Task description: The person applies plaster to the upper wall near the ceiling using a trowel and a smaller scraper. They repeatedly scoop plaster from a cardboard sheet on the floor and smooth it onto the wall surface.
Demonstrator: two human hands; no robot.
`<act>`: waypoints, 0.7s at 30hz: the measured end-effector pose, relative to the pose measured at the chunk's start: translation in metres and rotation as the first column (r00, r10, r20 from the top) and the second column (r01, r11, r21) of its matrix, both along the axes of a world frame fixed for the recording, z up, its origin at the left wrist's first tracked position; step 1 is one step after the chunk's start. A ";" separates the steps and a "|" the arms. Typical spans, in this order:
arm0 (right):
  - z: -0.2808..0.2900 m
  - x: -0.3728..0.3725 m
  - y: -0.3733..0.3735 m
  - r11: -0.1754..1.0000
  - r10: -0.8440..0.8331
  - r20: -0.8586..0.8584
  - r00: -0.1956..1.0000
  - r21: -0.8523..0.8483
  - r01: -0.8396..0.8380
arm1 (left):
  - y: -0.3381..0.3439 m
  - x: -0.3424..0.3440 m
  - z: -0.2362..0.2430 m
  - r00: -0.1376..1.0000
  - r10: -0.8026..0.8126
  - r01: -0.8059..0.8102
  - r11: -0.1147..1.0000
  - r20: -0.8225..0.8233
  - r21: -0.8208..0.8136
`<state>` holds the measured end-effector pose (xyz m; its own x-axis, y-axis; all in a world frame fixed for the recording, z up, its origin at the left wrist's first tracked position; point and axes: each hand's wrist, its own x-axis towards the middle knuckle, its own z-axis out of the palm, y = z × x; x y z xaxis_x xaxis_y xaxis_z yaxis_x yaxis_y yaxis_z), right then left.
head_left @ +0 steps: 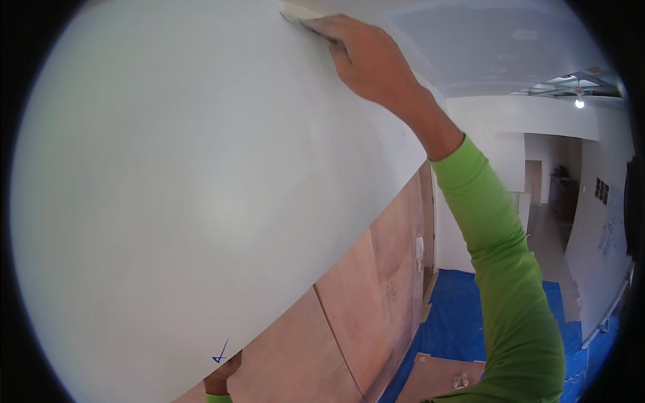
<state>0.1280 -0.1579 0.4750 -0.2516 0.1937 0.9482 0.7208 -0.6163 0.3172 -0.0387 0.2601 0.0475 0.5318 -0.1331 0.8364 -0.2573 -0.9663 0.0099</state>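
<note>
From my end I see the right hand [373, 60] pinched around a thin putty knife [310, 29], its blade up at the top of the white wall panel [175, 174], near the ceiling [484, 50]. I find the left hand [227, 371] low, partly hidden at the panel's lower edge, just beside a blue arrow mark [220, 353]; I cannot tell how its fingers stand. Below that edge I see brownish boards [349, 282] and blue sheeting [457, 309] on the floor
</note>
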 end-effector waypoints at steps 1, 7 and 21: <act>-0.006 0.001 -0.001 0.999 0.033 0.069 0.997 -0.018 -0.032 | 0.000 0.001 0.002 0.999 -0.025 0.025 1.000 0.033 0.017; -0.014 -0.013 -0.030 0.999 0.022 -0.013 1.000 -0.030 -0.023 | -0.008 -0.006 0.011 0.993 -0.097 0.091 0.992 -0.070 -0.087; 0.033 -0.041 0.002 0.999 -0.021 -0.006 1.000 -0.048 0.021 | 0.000 -0.003 0.014 0.998 -0.066 0.066 0.996 0.004 -0.056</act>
